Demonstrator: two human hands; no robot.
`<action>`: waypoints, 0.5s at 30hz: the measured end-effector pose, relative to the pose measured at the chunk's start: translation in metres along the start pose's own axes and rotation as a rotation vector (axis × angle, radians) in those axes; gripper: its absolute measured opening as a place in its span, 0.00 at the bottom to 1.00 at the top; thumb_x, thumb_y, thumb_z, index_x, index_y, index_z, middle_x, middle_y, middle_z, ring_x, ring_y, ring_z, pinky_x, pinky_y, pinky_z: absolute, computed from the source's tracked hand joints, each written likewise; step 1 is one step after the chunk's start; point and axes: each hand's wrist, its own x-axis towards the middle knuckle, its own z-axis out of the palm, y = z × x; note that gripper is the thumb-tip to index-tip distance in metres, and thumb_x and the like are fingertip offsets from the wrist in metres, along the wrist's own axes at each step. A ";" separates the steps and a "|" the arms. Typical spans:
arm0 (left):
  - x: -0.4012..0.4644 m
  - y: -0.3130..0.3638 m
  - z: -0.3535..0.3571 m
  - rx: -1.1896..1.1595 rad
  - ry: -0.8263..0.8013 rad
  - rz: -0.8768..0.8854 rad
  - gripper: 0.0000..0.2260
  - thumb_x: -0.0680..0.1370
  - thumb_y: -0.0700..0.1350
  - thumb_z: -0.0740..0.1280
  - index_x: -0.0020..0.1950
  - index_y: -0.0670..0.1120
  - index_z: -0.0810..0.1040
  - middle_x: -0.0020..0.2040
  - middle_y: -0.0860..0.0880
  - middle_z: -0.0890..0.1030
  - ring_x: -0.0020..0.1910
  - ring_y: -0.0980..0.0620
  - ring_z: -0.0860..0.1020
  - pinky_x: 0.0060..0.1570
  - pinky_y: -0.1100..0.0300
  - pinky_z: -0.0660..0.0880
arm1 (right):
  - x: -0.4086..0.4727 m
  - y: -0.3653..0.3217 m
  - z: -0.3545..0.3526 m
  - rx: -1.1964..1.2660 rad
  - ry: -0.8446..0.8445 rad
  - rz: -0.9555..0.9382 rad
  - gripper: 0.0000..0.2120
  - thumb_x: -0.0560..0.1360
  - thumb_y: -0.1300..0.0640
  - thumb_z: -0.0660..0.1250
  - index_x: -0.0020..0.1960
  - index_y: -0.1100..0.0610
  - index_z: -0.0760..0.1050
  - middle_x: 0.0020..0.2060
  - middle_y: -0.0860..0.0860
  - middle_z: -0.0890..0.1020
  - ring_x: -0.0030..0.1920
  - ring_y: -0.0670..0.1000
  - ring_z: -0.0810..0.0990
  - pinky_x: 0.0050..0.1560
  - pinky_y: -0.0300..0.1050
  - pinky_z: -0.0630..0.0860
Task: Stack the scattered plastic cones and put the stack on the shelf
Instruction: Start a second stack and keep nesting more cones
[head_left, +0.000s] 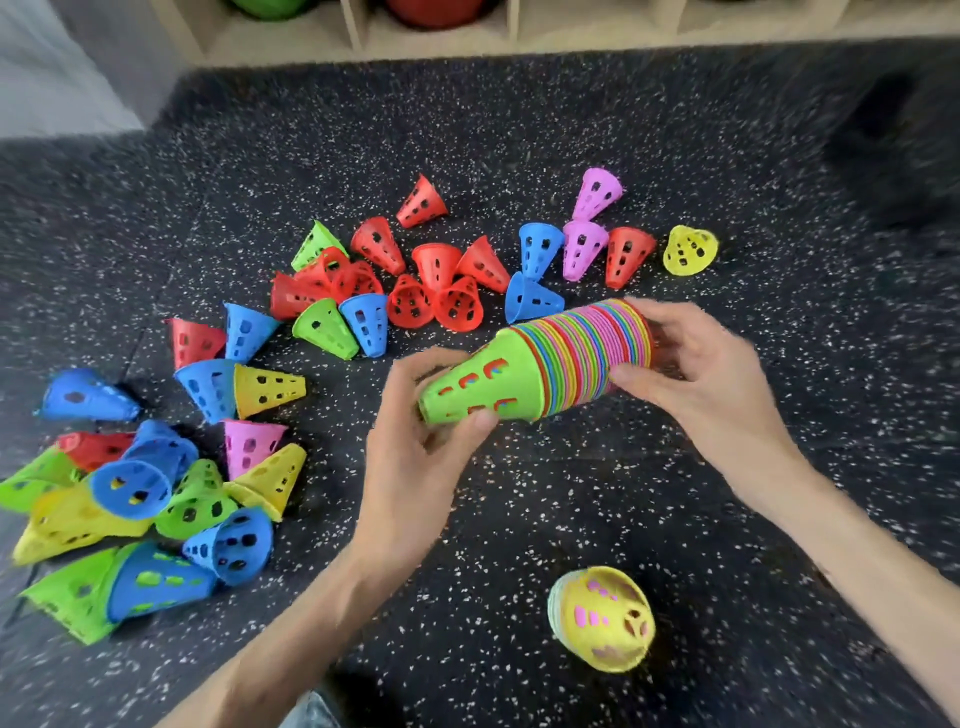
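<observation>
Stack (571, 358) held sideways above the floor (571, 493), steadied for nesting | left grip (415, 441) curled round the green tip, right grip (696, 374) wrapped round the wide end | loose cones (332, 291) scattered beyond; shelf (519, 44) far

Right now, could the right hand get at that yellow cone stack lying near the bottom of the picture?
Probably not yet. The floor between the right hand and the yellow cone stack looks bare, but that hand grips the wide end of the long cone stack, so it would have to let go first.
</observation>
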 end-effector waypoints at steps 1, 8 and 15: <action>0.000 0.015 -0.004 -0.018 0.008 0.058 0.16 0.79 0.41 0.72 0.64 0.51 0.73 0.50 0.55 0.80 0.39 0.60 0.76 0.39 0.69 0.72 | -0.007 -0.014 -0.003 0.006 0.002 -0.033 0.26 0.69 0.62 0.77 0.62 0.45 0.76 0.56 0.42 0.83 0.57 0.44 0.82 0.57 0.41 0.80; -0.041 0.113 -0.025 -0.043 -0.017 0.311 0.15 0.79 0.41 0.68 0.65 0.50 0.72 0.56 0.64 0.78 0.51 0.57 0.77 0.51 0.55 0.79 | -0.085 -0.106 -0.018 0.049 -0.040 -0.144 0.25 0.70 0.67 0.77 0.61 0.54 0.71 0.65 0.47 0.80 0.60 0.45 0.81 0.59 0.49 0.78; -0.056 0.191 -0.046 0.153 -0.192 0.354 0.17 0.77 0.41 0.72 0.60 0.59 0.76 0.51 0.54 0.82 0.45 0.59 0.79 0.48 0.61 0.80 | -0.157 -0.131 -0.032 0.181 0.050 -0.127 0.23 0.71 0.66 0.77 0.59 0.52 0.72 0.57 0.39 0.83 0.55 0.48 0.83 0.46 0.52 0.84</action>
